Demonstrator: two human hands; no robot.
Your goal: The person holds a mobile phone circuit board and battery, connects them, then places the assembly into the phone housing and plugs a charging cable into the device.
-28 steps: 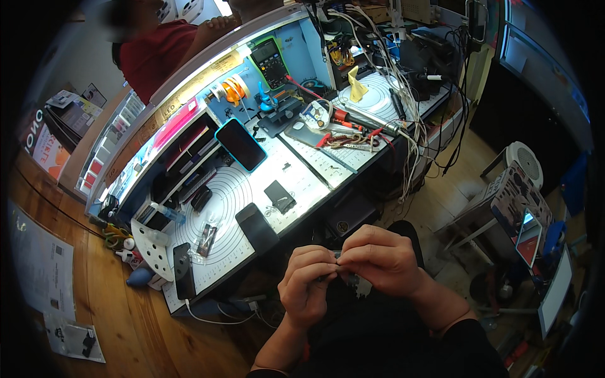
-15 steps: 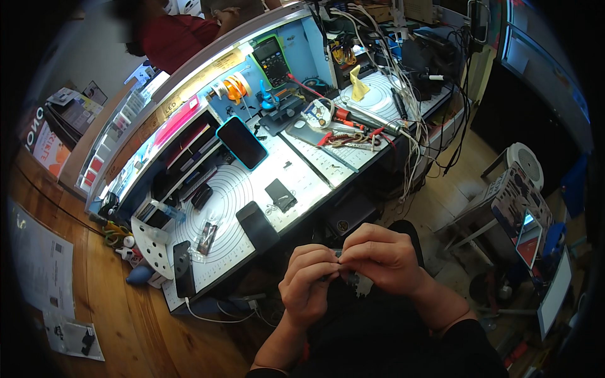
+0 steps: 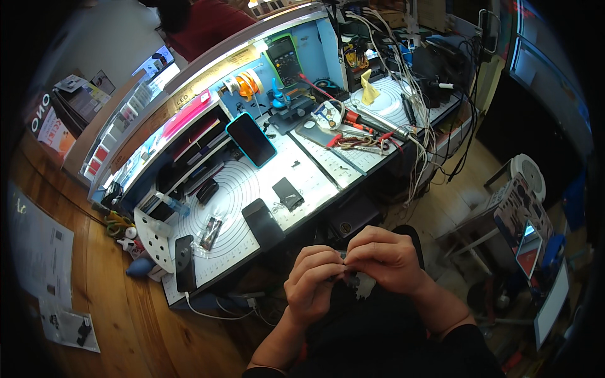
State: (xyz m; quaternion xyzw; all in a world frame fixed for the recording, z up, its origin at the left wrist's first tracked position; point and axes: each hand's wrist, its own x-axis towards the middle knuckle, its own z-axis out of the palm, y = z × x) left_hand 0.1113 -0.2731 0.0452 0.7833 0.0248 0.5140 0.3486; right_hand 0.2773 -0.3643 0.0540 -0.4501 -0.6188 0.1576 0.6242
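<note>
Above my lap, off the bench's front edge, my left hand (image 3: 313,280) and my right hand (image 3: 386,258) meet with fingertips pinched together. Between them is a small thing, mostly covered by the fingers, whose kind I cannot make out. A pale, jagged-edged scrap (image 3: 365,285) shows below the right fingers. Closest to my hands on the bench lies a dark phone (image 3: 263,223). Beyond it is a smaller dark grey flat part (image 3: 288,193) with a thin wire beside it.
A blue-edged phone (image 3: 251,140) leans by the shelf. At left, a black phone (image 3: 185,263) has a white cable attached. Pliers, a multimeter (image 3: 284,61) and a solder spool (image 3: 246,84) stand farther back. Hanging cables (image 3: 413,148) crowd the right end; a stool (image 3: 526,175) stands at right.
The view has shifted slightly, so the bench sits a little farther right. My hands keep the same pinch. The person in red across the bench has moved.
</note>
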